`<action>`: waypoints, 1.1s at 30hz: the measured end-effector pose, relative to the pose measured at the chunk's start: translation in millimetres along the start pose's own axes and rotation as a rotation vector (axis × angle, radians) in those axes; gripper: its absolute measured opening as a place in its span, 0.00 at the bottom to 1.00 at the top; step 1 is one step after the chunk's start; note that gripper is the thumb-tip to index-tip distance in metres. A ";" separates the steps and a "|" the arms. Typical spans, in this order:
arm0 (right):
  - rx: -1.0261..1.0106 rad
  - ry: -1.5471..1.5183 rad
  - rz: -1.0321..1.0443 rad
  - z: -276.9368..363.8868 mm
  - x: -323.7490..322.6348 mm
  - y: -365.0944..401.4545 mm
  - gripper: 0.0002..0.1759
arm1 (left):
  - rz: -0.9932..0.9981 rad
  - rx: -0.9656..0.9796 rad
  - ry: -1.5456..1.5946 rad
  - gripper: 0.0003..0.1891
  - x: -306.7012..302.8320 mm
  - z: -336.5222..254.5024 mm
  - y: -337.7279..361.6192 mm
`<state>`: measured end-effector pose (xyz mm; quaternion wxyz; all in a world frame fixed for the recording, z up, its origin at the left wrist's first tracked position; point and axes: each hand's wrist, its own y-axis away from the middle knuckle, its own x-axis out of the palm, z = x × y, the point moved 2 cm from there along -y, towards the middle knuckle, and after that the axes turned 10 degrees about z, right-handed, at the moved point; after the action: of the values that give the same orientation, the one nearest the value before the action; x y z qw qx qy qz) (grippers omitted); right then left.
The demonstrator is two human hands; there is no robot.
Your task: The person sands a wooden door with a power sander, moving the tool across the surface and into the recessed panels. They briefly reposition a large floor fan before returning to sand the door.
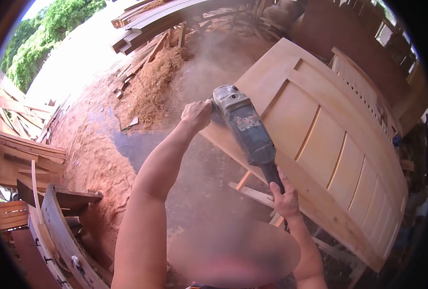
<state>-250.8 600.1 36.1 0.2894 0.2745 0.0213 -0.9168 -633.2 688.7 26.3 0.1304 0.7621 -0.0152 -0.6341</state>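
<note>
An angle grinder [247, 127] with a worn dark body and a grey metal head lies over the near left edge of a pale wooden door [315, 139]. My left hand [196, 115] is closed at the side of its head, apparently around the side handle, which is mostly hidden. Around the rear handle, my right hand [286, 197] is wrapped with the fingers closed. The disc under the head is mostly out of sight. Long grooves separate the door's panels, and dust hangs in the air near the grinder's head.
Wooden supports [257, 195] hold the door up. Sawdust [158, 79] is heaped on the floor beyond, below stacked timber [156, 24]. Curved boards [67, 231] stand at the lower left, with more planks [24, 149] behind. Another slatted wooden piece [363, 86] is behind the door.
</note>
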 end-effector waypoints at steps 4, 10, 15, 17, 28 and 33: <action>-0.012 0.038 0.015 -7.2 -21.8 18.7 0.31 | 0.025 0.046 0.017 0.08 8.1 -24.9 -1.5; 0.123 -0.033 -0.026 -13.3 -35.1 103.4 0.31 | 0.119 0.169 0.031 0.10 20.4 -89.1 29.6; 0.243 -0.075 -0.142 -62.9 -70.0 220.9 0.32 | 0.230 0.306 0.055 0.06 42.3 -212.5 61.4; 0.302 -0.059 -0.192 -83.0 -85.2 274.4 0.33 | 0.288 0.343 0.067 0.05 56.4 -266.3 80.1; 0.715 -0.098 -0.550 -133.3 -124.7 493.7 0.37 | 0.380 0.776 0.058 0.06 109.7 -542.1 144.9; 0.668 -0.035 -0.659 -156.1 -127.0 535.9 0.35 | 0.194 0.953 0.062 0.07 142.0 -597.8 155.9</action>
<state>203.0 251.3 33.3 -0.1212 0.3155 -0.1940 -0.9209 -3.3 618.7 20.4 -0.1742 0.7506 -0.3710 -0.5184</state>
